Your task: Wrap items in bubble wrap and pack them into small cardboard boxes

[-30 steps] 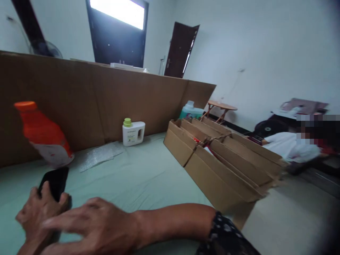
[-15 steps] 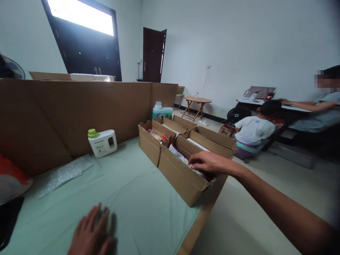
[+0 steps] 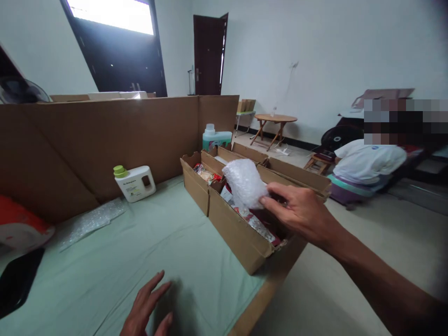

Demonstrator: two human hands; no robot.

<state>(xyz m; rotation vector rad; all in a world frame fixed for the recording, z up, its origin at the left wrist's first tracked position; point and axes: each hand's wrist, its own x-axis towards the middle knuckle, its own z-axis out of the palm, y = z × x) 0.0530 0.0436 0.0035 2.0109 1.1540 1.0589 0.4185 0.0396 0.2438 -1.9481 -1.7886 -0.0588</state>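
Pinched between the thumb and fingers of my right hand is a piece of bubble wrap, raised just above the near cardboard box. Whether anything lies inside the wrap, I cannot tell. Below it, the box holds plastic packets with red and white print. My left hand hovers low over the green tablecloth, fingers apart and holding nothing. Beyond the near box, another cardboard box contains small red and clear wrapped packets.
A white bottle with a green cap stands before the cardboard partition. Flat bubble wrap lies left of it, near a black object. A blue-green bottle stands behind the boxes. A person in white sits at the right.
My right hand has risen out of the near box with the bubble wrap in its grip. My left hand has shifted right above the cloth. The view has turned slightly.
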